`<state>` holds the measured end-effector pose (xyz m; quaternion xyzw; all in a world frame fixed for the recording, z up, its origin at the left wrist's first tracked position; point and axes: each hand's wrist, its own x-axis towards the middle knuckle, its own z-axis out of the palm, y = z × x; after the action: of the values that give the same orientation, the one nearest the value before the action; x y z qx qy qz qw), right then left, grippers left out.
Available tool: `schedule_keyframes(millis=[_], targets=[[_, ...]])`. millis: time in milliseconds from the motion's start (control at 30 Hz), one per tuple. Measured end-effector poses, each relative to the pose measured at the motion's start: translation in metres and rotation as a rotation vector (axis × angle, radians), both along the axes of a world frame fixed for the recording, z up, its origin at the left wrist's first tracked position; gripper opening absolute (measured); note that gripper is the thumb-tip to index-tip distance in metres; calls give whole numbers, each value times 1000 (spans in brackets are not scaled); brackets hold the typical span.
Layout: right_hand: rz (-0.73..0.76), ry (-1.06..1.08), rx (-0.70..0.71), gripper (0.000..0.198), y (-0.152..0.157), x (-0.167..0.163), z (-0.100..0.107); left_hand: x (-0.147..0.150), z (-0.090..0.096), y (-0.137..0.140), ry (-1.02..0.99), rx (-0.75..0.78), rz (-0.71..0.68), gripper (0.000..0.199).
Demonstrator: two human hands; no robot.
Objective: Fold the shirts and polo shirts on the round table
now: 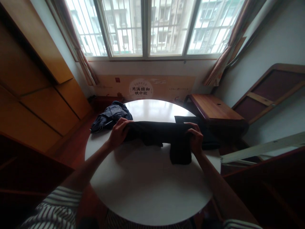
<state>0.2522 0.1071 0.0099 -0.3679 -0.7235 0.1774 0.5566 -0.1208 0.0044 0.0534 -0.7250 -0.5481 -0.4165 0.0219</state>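
Our left hand [119, 131] and right hand [195, 136] have fingers gripping black cloth [157, 132]. We've a crumpled bundle [111, 114] beside left fingers, dark pile [211, 140] behind right.

Round white table [147, 184], crumpled clothing [111, 114], dark cloth [211, 141]

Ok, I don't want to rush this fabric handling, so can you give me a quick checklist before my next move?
1. Left hand gripping the black cloth: ok.
2. Right hand gripping its other end: ok.
3. Lower edge of the cloth even: not ok, a flap hangs lower near the right hand.
4. Flap off the white table: cannot tell.
5. Crumpled bluish clothing not touching the left hand: cannot tell, they overlap in this view.
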Motion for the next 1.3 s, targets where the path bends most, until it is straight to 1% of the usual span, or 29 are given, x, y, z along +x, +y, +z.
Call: schedule_keyframes(millis=[33, 67, 167, 267, 367, 433, 467, 533, 567, 600, 633, 667, 700, 767, 800, 833, 900, 933, 967, 1000, 1033, 1100, 1133, 1200, 1233, 1300], targets=[[14, -27, -12, 24, 3, 3, -1, 1, 1, -4, -8, 19, -9, 31], [38, -69, -31, 26, 7, 5, -2, 3, 2, -6, -13, 5, -31, 31], [66, -247, -74, 34, 16, 6, -1, 9, -4, -8, -45, -133, -86, 32], [81, -438, -76, 40, 14, 0, 14, 17, -12, -3, -162, -268, -83, 32], [133, -550, 12, 42, -6, -17, 42, 29, -14, 5, -363, -369, -75, 31], [175, -530, 94, 41, -27, -34, 59, 37, -11, 10, -550, -436, -94, 30], [215, -522, 110, 40, -37, -44, 64, 41, -9, 13, -665, -474, -116, 30], [312, -554, 89, 41, -55, -64, 67, 48, -5, 17, -894, -566, -189, 34], [347, -591, 62, 47, -60, -73, 64, 50, -4, 19, -981, -613, -228, 37], [364, -628, 32, 56, -62, -80, 58, 51, -2, 20, -1032, -650, -257, 41], [363, -645, 0, 60, -62, -86, 50, 51, -1, 19, -1039, -664, -263, 46], [349, -632, -35, 59, -58, -89, 42, 50, -1, 17, -1000, -646, -242, 51], [333, -592, -72, 52, -52, -91, 33, 49, -1, 14, -918, -597, -203, 55], [318, -474, -160, 38, -37, -89, 19, 46, -2, 2, -672, -472, -137, 58], [312, -407, -203, 34, -28, -86, 14, 45, -3, -5, -540, -423, -133, 60], [300, -338, -250, 31, -21, -83, 12, 44, -6, -14, -420, -391, -150, 65], [287, -187, -371, 29, -10, -78, 11, 45, -13, -30, -247, -373, -207, 86], [295, -101, -444, 30, -6, -75, 13, 45, -17, -36, -200, -374, -218, 95], [317, -11, -523, 31, -5, -73, 17, 45, -21, -41, -179, -386, -215, 99], [350, 73, -602, 33, -4, -70, 21, 42, -24, -44, -183, -419, -207, 96], [384, 144, -674, 35, -4, -68, 26, 38, -26, -44, -212, -474, -200, 89], [430, 235, -773, 37, -6, -61, 38, 22, -23, -40, -340, -630, -231, 75], [441, 255, -795, 37, -6, -57, 45, 11, -18, -35, -428, -707, -268, 70], [443, 256, -773, 35, -5, -48, 58, -13, -5, -23, -617, -809, -341, 61], [437, 239, -733, 34, -2, -44, 63, -25, 1, -17, -708, -829, -358, 58], [412, 160, -626, 33, 4, -37, 71, -42, 14, -5, -846, -815, -341, 52]])
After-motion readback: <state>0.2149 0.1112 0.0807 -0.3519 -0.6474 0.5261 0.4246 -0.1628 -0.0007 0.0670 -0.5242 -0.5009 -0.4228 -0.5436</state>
